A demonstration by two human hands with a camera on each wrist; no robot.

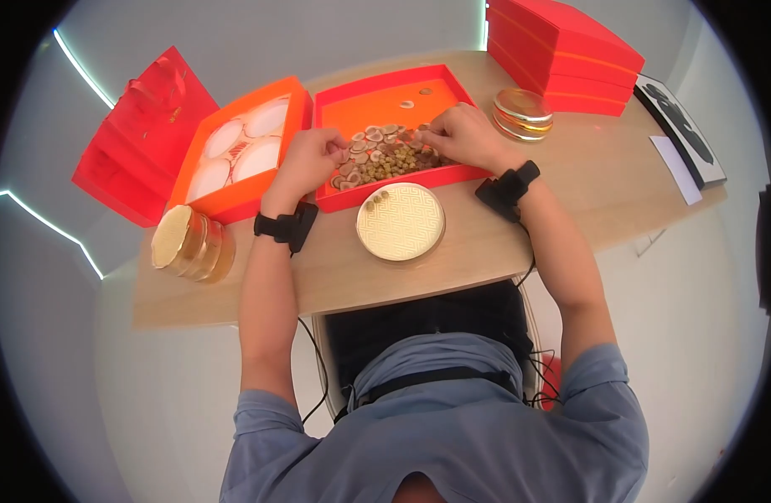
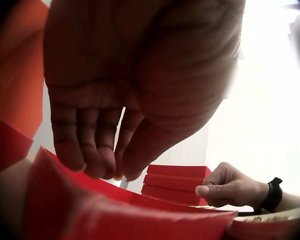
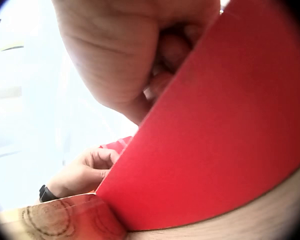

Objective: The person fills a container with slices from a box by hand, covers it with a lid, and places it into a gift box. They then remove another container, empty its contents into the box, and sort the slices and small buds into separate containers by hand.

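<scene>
In the head view, my left hand (image 1: 313, 159) hangs over the left side of a red open box (image 1: 390, 80), its thumb and fingertips close together. No held thing shows between them in the left wrist view. My right hand (image 1: 468, 134) reaches over the box's right side with curled fingers, tips down at the slices; I cannot tell whether it pinches one. Inside lie thin round dried slices (image 1: 373, 134) with pale rims and a heap of small greenish-brown buds (image 1: 390, 165). In front stands a round container with a gold patterned top (image 1: 400, 222), a few small buds on it.
On the left are a gold-topped jar (image 1: 184, 243), an orange-red box (image 1: 297, 109) with round white recesses, and a red gift bag (image 1: 142, 138). Right lie a gold-rimmed round tin (image 1: 522, 113), stacked red boxes (image 1: 561, 54), a black-and-white flat box (image 1: 679, 126) and white paper (image 1: 675, 170).
</scene>
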